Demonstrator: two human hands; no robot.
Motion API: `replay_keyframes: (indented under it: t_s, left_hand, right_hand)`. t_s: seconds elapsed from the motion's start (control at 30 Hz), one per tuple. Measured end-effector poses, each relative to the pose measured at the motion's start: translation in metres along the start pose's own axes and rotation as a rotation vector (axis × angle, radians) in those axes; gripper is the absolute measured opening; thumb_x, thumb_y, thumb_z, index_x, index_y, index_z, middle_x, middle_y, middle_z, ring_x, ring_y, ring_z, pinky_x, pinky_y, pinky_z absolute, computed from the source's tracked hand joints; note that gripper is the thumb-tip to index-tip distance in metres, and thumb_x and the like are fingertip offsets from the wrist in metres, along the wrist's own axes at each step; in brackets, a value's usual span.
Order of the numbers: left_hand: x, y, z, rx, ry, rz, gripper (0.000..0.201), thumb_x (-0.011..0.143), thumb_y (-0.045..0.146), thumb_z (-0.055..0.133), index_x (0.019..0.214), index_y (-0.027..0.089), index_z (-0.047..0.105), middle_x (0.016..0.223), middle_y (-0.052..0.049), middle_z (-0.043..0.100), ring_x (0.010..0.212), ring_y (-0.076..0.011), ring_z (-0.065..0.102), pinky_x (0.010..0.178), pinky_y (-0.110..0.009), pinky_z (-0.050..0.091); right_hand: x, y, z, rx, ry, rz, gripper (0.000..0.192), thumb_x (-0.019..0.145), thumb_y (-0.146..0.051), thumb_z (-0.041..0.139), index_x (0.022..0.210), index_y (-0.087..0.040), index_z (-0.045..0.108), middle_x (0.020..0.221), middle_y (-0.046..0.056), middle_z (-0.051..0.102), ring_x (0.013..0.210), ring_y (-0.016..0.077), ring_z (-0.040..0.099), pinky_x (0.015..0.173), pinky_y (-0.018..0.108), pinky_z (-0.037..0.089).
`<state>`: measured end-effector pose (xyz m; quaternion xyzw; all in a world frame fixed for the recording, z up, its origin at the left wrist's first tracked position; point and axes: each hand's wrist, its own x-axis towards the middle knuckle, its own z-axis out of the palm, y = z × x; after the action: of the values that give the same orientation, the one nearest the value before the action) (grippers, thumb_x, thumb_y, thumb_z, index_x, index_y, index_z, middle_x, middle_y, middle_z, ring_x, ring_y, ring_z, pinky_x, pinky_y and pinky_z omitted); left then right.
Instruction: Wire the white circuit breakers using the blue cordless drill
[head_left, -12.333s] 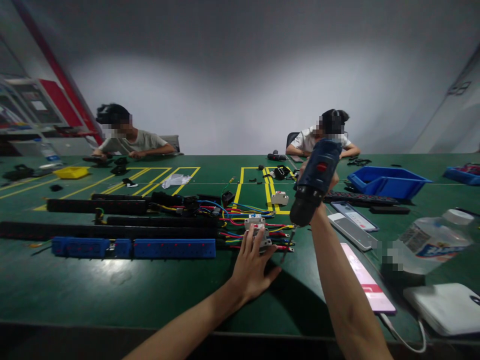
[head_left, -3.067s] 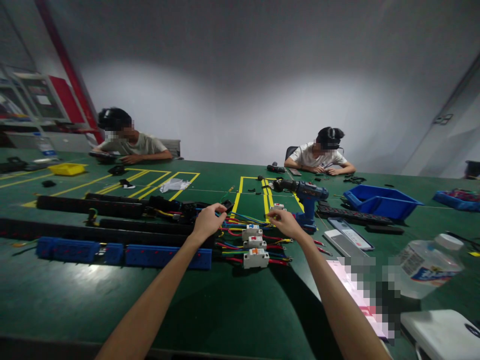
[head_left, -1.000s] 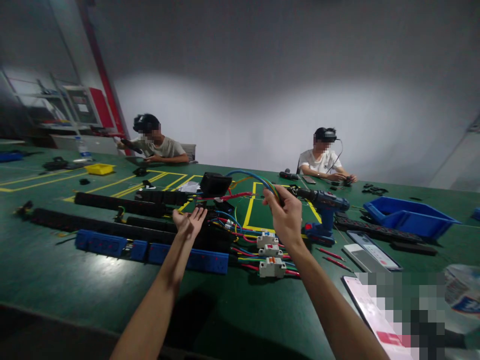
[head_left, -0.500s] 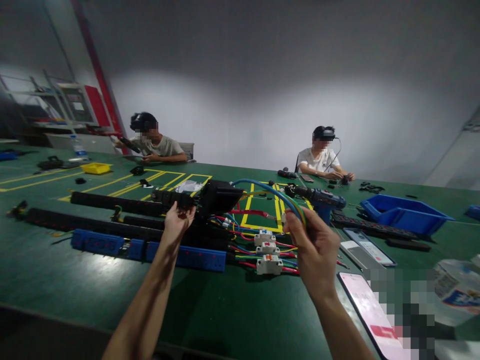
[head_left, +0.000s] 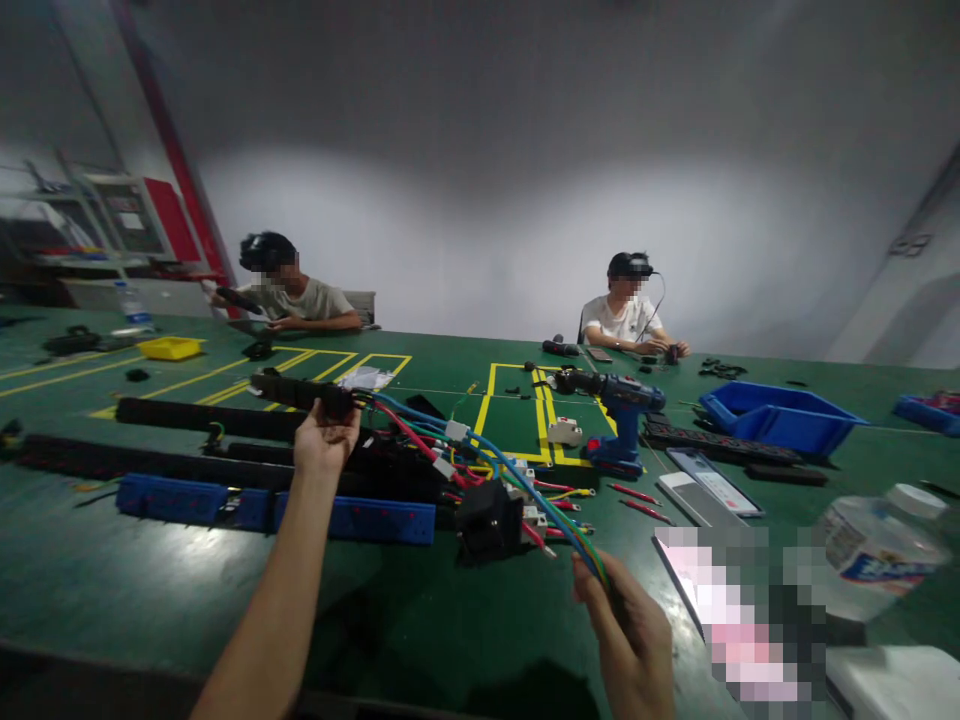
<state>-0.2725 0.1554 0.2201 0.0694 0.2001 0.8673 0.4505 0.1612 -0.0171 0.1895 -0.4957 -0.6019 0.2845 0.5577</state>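
Stretching between the two hands, a bundle of coloured wires (head_left: pixel 480 455) was held taut above the green table (head_left: pixel 150 590). The left hand (head_left: pixel 324 440) was closed around the end of a long black strip (head_left: pixel 300 392), lifted just above the other black strips (head_left: pixel 187 415) lying on the table, and the wires ran out of that end. The right hand (head_left: pixel 630 630) was pinched shut on the far ends of the blue, green and yellow leads, well to the near right of the strip. A black block (head_left: pixel 489 520) hung on the wires between the hands, just beside the white breakers (head_left: pixel 529 490).

The step in hand was judged to be the drawing out of the harness from the lifted strip. A steady grip on the strip would be called for next, with the leads kept clear of the breakers and of the blue drill (head_left: pixel 619 410) standing beyond them.
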Motion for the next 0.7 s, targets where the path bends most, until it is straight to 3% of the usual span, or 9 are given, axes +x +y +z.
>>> replay_keyframes:
  t_s: [0.13, 0.3, 0.47, 0.7]
  left_hand:
    - [-0.015, 0.011, 0.003, -0.045, -0.107, 0.032, 0.031, 0.105, 0.024, 0.039, 0.112, 0.014, 0.067, 0.088, -0.008, 0.076, 0.087, -0.0182, 0.075, 0.079, -0.031, 0.062]
    - [-0.053, 0.029, -0.001, 0.022, -0.157, 0.107, 0.026, 0.103, 0.021, 0.044, 0.116, 0.012, 0.064, 0.097, -0.008, 0.076, 0.093, -0.0185, 0.074, 0.081, -0.033, 0.063]
    - [-0.098, 0.044, -0.022, 0.076, -0.072, 0.21, 0.027, 0.101, 0.017, 0.043, 0.114, 0.007, 0.064, 0.102, -0.011, 0.075, 0.097, -0.0202, 0.072, 0.08, -0.035, 0.065]
    - [-0.159, 0.076, -0.064, 0.19, 0.134, 0.235, 0.027, 0.096, 0.015, 0.049, 0.114, 0.017, 0.069, 0.116, -0.007, 0.073, 0.12, -0.0196, 0.064, 0.091, -0.035, 0.062]
  right_hand:
    - [-0.012, 0.019, -0.012, -0.019, -0.096, 0.073, 0.034, 0.089, -0.052, 0.061, 0.095, -0.019, 0.07, 0.074, 0.001, 0.065, 0.067, 0.0166, 0.059, 0.059, 0.022, 0.045]
    - [-0.014, 0.036, -0.025, -0.101, -0.11, 0.117, 0.038, 0.088, -0.056, 0.061, 0.081, -0.019, 0.067, 0.066, -0.001, 0.055, 0.062, 0.0144, 0.051, 0.055, 0.022, 0.039]
    - [-0.014, 0.045, -0.032, -0.126, -0.137, 0.138, 0.04, 0.086, -0.059, 0.061, 0.078, -0.019, 0.066, 0.065, -0.002, 0.053, 0.063, 0.0143, 0.05, 0.056, 0.022, 0.038]
    - [-0.019, 0.048, -0.041, -0.152, -0.163, 0.148, 0.043, 0.084, -0.061, 0.062, 0.071, -0.02, 0.065, 0.063, -0.002, 0.052, 0.061, 0.0138, 0.05, 0.055, 0.022, 0.038]
